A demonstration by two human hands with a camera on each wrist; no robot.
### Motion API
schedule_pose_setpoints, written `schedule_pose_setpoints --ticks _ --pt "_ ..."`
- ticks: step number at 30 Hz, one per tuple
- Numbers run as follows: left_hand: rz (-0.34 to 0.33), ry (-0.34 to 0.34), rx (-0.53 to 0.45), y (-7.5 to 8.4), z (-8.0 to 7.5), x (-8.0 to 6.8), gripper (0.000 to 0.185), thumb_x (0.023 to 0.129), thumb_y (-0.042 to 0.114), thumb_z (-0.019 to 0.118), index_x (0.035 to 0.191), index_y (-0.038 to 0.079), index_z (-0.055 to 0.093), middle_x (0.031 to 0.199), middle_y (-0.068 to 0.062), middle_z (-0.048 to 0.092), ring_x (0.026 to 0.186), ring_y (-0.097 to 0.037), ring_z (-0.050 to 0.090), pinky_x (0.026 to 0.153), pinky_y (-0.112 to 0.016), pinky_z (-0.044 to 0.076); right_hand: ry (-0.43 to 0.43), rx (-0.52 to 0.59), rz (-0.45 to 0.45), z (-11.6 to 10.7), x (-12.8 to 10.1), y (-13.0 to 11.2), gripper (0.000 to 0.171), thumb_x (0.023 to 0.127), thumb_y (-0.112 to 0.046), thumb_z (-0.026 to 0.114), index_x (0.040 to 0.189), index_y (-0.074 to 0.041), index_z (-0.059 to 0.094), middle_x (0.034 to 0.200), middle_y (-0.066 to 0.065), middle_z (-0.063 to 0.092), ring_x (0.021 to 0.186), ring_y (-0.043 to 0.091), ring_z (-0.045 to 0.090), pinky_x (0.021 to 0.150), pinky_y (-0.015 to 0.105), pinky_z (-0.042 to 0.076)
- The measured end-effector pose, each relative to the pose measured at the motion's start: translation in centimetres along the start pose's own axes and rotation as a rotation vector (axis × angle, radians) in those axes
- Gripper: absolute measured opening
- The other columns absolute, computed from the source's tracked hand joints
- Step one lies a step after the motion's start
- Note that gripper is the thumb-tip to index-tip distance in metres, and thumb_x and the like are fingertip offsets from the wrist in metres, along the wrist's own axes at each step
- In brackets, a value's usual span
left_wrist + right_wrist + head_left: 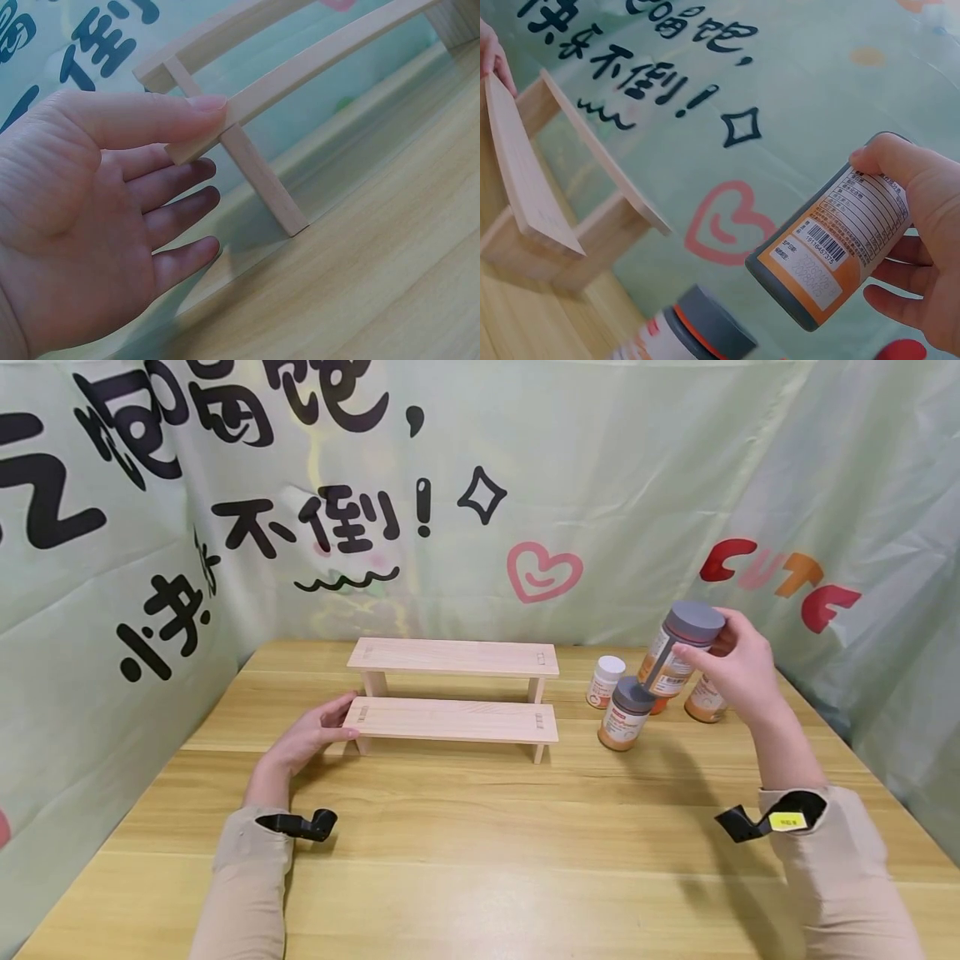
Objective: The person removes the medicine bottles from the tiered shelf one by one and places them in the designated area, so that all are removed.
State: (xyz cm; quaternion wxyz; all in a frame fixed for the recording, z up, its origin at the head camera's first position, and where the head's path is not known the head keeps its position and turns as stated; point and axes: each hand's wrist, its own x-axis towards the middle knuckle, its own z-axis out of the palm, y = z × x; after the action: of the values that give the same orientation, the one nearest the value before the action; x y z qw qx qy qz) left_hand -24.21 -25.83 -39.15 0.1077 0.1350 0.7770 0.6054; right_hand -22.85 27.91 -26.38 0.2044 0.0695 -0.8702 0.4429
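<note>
A two-step wooden rack (450, 720) stands on the table. At the left end of its lower board is my left hand (311, 732); in the left wrist view the thumb (165, 116) lies on top and the index finger goes under, pinching the board. My right hand (742, 668) grips a supplement bottle (666, 664) with a grey lid and an orange-and-white label, held tilted in the air. In the right wrist view its barcode side (832, 232) shows. Below it in the head view stands a similar grey-lidded bottle (624, 718).
A small white-capped bottle (604, 683) stands right of the rack. Another bottle (705, 700) is partly behind the right hand, and an orange item (660, 705) shows under the held bottle. A printed cloth backdrop (637, 485) rises behind the table (480, 860).
</note>
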Motion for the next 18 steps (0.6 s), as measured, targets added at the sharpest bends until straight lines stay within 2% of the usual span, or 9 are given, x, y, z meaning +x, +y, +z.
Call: schedule_pose_setpoints --ticks 8,14,18 --pt "-0.003 0.004 0.0 -0.1 -0.1 0.0 0.078 0.086 0.008 0.062 0.146 -0.006 0.013 0.152 -0.023 0.01 0.138 -0.036 0.011 0.111 -0.049 0.01 0.036 -0.018 0.066 -1.7 0.0 1.5 0.058 0.087 -0.029 0.064 0.134 -0.006 0.039 0.109 -0.01 0.049 0.092 0.004 0.047 0.071 0.005 0.039" --pt "-0.005 0.002 -0.014 -0.2 -0.1 0.0 0.079 0.086 0.007 0.062 0.146 -0.006 0.012 0.151 -0.023 0.009 0.138 -0.036 0.011 0.111 -0.048 0.01 0.004 -0.047 0.125 -2.3 -0.5 3.2 0.067 0.087 -0.033 0.063 0.138 -0.003 0.033 0.114 -0.004 0.047 0.095 0.004 0.045 0.069 0.003 0.039" --pt "-0.004 0.002 -0.012 -0.2 0.0 0.0 0.078 0.086 0.007 0.062 0.146 -0.006 0.012 0.151 -0.023 0.01 0.138 -0.036 0.011 0.111 -0.048 0.01 -0.01 -0.047 0.138 -2.3 -1.2 4.5 0.067 0.087 -0.032 0.064 0.137 -0.001 0.033 0.113 -0.001 0.047 0.093 0.004 0.044 0.069 0.003 0.038"
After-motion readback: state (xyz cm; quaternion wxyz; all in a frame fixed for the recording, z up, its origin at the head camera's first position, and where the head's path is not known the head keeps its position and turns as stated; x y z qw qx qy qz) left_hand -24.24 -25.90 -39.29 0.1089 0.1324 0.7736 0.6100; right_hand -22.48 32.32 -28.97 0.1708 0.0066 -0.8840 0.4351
